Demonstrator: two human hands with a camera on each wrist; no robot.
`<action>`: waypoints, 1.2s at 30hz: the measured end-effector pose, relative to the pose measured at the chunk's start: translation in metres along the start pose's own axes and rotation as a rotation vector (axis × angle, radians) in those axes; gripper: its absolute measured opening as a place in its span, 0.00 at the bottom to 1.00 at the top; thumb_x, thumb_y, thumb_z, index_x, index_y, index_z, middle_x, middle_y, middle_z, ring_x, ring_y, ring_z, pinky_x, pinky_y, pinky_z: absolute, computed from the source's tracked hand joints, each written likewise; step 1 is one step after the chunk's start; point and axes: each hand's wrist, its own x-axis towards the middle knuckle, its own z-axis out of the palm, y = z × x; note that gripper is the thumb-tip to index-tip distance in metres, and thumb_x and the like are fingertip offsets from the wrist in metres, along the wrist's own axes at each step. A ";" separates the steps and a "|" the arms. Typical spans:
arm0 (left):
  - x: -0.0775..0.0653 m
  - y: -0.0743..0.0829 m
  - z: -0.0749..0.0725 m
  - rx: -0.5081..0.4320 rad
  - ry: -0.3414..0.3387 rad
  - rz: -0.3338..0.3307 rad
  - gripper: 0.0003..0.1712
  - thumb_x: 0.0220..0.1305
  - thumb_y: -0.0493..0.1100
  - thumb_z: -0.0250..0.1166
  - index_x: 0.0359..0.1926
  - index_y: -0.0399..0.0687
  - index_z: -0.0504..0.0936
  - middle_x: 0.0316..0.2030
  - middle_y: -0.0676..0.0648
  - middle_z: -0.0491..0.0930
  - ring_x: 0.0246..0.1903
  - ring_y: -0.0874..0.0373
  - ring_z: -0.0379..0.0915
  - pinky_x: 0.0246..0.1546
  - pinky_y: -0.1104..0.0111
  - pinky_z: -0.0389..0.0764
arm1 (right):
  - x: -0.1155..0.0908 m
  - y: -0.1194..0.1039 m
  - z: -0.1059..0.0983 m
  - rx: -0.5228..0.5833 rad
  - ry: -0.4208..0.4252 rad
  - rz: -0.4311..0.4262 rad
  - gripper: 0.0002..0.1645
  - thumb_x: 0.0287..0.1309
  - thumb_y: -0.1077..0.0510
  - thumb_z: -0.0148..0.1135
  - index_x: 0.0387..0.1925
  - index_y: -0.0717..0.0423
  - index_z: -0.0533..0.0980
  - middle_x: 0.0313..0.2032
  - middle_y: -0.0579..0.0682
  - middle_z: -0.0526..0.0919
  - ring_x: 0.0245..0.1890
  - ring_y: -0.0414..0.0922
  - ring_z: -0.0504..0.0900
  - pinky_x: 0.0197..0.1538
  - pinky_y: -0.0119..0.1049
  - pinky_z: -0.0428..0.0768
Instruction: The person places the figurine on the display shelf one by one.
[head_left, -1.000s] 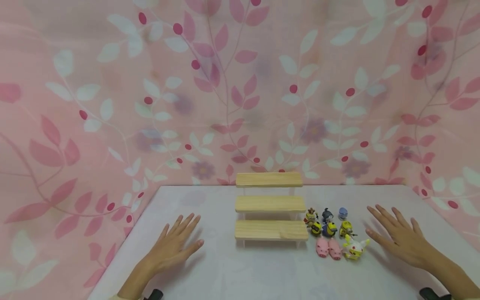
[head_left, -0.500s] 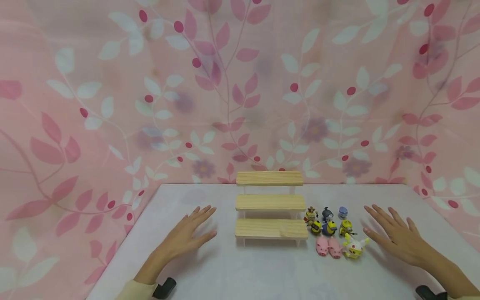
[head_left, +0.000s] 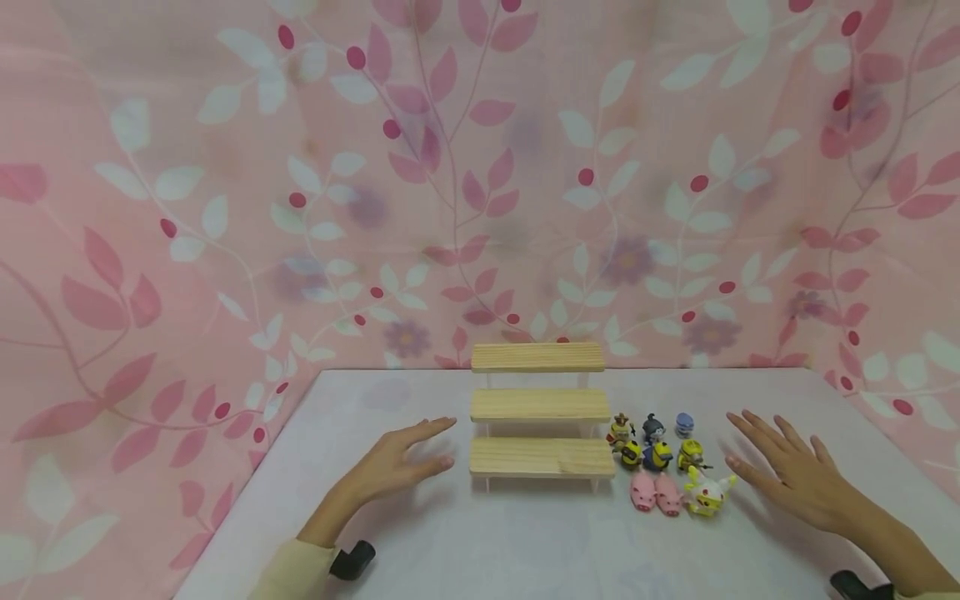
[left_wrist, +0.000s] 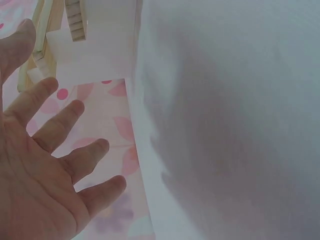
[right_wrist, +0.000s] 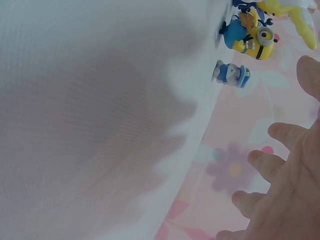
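Toys and a wooden shelf sit on the white desk, and two hands are over it with nothing in them. Going from the left edge, the left hand has changed the most: it came to the right, away from that edge, and now its fingertips are near the left end of the shelf, not touching it. Its fingers are stretched out with the thumb apart, so it grips nothing. Next comes the shelf, with three steps, near the middle of the back edge. It has not moved. Past it, between the shelf and the right edge, are the toys. Toward the back edge are a yellow toy in a hat, a dark gray toy and a little blue toy. In front of them are three more with yellow on them, and nearer the front are two pink pigs and a white and yellow toy. All of these are where they were. Last, before the right edge, the right hand is beside the toys, fingers spread wide, touching none; it hardly moved. So it looks like only the left hand got closer, and no toy is picked up yet.
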 end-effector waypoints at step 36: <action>0.016 0.001 0.027 -0.162 -0.132 0.013 0.35 0.62 0.57 0.69 0.67 0.51 0.74 0.62 0.50 0.75 0.59 0.46 0.73 0.58 0.52 0.71 | 0.001 -0.002 -0.001 -0.077 0.007 0.003 0.41 0.71 0.41 0.52 0.76 0.51 0.53 0.67 0.69 0.63 0.62 0.71 0.61 0.45 0.78 0.59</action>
